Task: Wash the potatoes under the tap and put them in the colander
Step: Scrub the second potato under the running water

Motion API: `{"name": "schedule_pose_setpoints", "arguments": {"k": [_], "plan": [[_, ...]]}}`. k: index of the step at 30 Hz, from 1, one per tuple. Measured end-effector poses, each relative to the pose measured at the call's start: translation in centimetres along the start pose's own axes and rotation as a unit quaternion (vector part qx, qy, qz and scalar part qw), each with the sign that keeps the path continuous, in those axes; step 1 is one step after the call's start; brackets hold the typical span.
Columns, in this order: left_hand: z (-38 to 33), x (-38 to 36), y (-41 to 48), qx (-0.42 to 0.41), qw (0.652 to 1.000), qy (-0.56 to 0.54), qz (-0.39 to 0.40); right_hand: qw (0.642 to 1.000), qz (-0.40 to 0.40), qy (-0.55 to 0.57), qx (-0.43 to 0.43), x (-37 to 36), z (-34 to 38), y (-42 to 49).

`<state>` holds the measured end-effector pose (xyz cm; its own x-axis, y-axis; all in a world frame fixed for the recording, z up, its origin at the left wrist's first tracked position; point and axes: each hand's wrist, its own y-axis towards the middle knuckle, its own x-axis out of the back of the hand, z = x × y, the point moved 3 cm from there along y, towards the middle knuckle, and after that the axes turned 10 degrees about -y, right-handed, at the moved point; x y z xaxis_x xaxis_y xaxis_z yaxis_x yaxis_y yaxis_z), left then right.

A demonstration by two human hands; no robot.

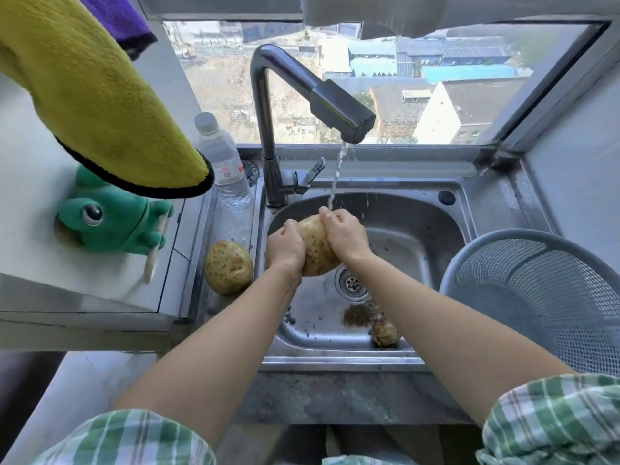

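Observation:
Over the steel sink (436, 229), a large tan potato (317, 253) is gripped from both sides, my left hand (285, 248) on its left and my right hand (345, 234) on its right and top. Water runs from the dark tap (339, 109) onto my right fingers and the potato's top. A second potato (228, 271) lies on the drainboard left of the basin. A small dirty potato (385, 332) rests on the basin floor near the front. The grey mesh colander (536, 297) stands at the right with nothing showing inside it.
A plastic water bottle (223, 162) stands left of the tap base. A green frog sponge holder (110, 223) sits on the white counter at left, with a yellow cloth (94, 95) hanging above it. Brown dirty water pools beside the drain (352, 283).

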<state>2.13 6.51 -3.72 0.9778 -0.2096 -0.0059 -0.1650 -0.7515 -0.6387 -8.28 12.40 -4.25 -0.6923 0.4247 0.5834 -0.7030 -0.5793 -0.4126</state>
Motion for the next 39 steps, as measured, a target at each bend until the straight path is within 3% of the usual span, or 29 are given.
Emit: {"name": "schedule_pose_setpoints", "arguments": {"k": [2,4,7,9,13,15,18,19,23,25,28,30,32,35,39], "plan": [[-0.1,0.2,0.3,0.012,1.000,0.011,-0.015,0.990,-0.052,-0.086,0.099,-0.5,0.8,-1.1],[-0.3,0.4,0.5,0.008,0.999,0.030,-0.023,0.983,-0.071,-0.102,0.138,-0.5,1.2,-1.6],[-0.5,0.3,0.3,-0.027,0.997,0.067,-0.024,0.999,-0.034,-0.018,0.022,0.5,0.9,0.1],[-0.6,0.2,0.1,-0.030,0.997,0.073,-0.024,0.999,-0.029,-0.038,0.011,0.9,1.2,0.2],[-1.1,0.5,0.2,-0.003,0.998,0.058,-0.030,0.975,-0.049,-0.120,0.180,-0.1,1.7,-1.6],[-1.4,0.4,0.1,-0.019,0.996,0.079,-0.023,0.988,-0.019,-0.062,0.140,0.2,1.4,-0.9],[-1.3,0.2,-0.1,-0.044,0.994,0.100,-0.007,0.994,0.051,0.095,-0.026,0.9,0.8,0.1],[-1.3,0.1,-0.1,-0.039,0.994,0.101,-0.005,0.991,0.062,0.112,-0.041,0.9,0.7,-0.1],[-1.3,0.3,0.4,0.026,0.996,0.080,0.019,0.995,0.042,0.049,0.079,0.8,0.5,-1.0],[-1.3,0.1,0.3,0.034,0.995,0.061,0.066,0.996,0.035,0.065,0.044,1.0,0.4,-0.4],[-0.7,-0.7,-0.2,-0.017,0.992,0.056,0.115,0.994,0.006,0.108,-0.033,1.0,0.4,0.3],[-0.4,-0.9,-0.2,-0.054,0.992,0.068,0.093,0.993,-0.023,0.103,-0.048,0.8,0.2,0.1],[-0.7,-1.0,-0.1,-0.073,0.992,0.076,0.063,0.994,-0.033,0.100,-0.012,0.8,0.1,-0.7],[-1.2,-0.8,0.3,-0.065,0.994,0.079,0.036,0.992,0.016,0.108,0.055,1.0,-0.1,-1.3],[-1.4,-1.6,0.6,-0.066,0.983,0.153,0.075,0.989,0.045,0.138,-0.035,1.7,-0.8,-0.3]]}}
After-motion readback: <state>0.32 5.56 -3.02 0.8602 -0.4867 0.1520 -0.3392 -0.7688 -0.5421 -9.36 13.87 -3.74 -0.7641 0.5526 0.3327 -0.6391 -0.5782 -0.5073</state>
